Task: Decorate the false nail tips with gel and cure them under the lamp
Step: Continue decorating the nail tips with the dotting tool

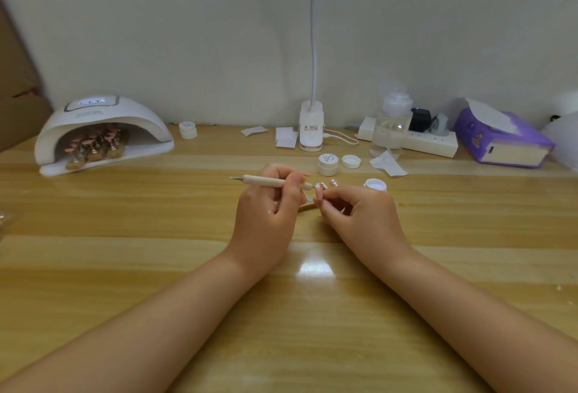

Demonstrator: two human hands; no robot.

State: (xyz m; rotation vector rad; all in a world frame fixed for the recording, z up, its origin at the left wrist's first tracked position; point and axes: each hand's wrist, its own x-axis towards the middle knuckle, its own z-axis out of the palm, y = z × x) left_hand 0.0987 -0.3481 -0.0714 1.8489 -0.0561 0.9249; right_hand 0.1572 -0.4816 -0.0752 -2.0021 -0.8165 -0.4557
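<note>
My left hand point(269, 205) grips a wooden dotting tool point(266, 180) that lies level, its metal tip pointing left. The tool's right end sits at pink nail tips point(327, 185) dotted with white. My right hand point(359, 214) pinches a small holder point(308, 205) between the two hands; most of it is hidden. An open pot of white gel point(375, 184) stands just right of the nail tips. At the far left the white curing lamp point(103, 133) is lit, with several pink nail tips on stands point(93, 145) inside it.
A closed gel pot point(327, 163) and a loose lid point(351, 161) sit behind my hands. Further back are a desk lamp base point(311, 125), a clear bottle point(391, 127), a power strip point(416, 139), wipes point(286, 137), another pot point(188, 129) and a purple tissue box point(503, 139).
</note>
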